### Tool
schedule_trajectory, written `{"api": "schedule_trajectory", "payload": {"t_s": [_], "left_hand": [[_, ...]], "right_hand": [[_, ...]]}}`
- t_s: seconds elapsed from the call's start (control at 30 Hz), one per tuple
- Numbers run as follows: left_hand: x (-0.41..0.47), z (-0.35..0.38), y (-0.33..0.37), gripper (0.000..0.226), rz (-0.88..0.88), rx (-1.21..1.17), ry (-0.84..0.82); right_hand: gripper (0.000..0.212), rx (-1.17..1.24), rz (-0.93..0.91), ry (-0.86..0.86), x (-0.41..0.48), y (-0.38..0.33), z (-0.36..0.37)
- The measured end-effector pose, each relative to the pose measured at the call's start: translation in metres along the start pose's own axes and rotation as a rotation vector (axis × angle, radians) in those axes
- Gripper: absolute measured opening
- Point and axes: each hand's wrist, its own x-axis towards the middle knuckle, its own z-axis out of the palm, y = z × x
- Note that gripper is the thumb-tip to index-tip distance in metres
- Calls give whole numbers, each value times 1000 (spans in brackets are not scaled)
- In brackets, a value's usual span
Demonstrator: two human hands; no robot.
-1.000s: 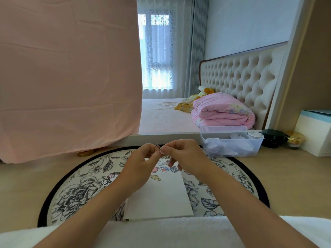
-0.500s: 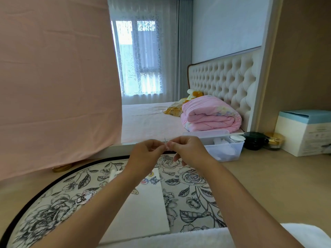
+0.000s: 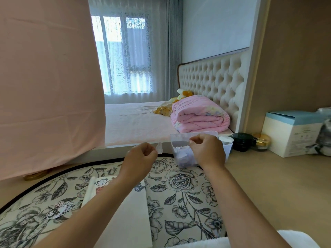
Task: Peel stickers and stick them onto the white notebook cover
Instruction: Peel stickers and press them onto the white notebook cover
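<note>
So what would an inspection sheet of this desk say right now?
Surface: round floral mat on a wooden desk.
Job's things: white notebook on the mat, stickers at its far end; one loose sticker to its left.
Clutter: clear bin of scraps, dark jar, gold-lidded jar, blue-topped box.
Hands: left hand pinches a small pale piece; right hand has its fingers pinched over the bin, hold unclear.
Cables: nothing seen.
Surroundings: pink cloth at left, bed with folded pink quilt, curtained window.

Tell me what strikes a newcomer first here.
At centre the left hand pinches a small pale piece, and the right hand holds its fingertips pinched before a clear bin. Below, the white notebook lies on a floral mat, stickers along its far edge; a pink sheet fills the left.
</note>
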Motion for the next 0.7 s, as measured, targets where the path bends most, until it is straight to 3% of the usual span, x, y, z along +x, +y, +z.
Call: {"api": "schedule_trajectory", "payload": {"t_s": [0.2, 0.3, 0.5, 0.7], "left_hand": [[-7, -1, -2, 15, -47, -52, -3], [-12, -8, -4, 16, -84, -99, -9], [-22, -30, -8, 14, -221, -255, -7], [-34, -48, -10, 16, -313, -302, -62]], "right_hand": [[23, -37, -10, -148, -2, -1, 4], [24, -75, -136, -164, -10, -21, 4], [18, 35, -383, -467, -41, -64, 19], [17, -7, -614, -369, -62, -69, 45]]}}
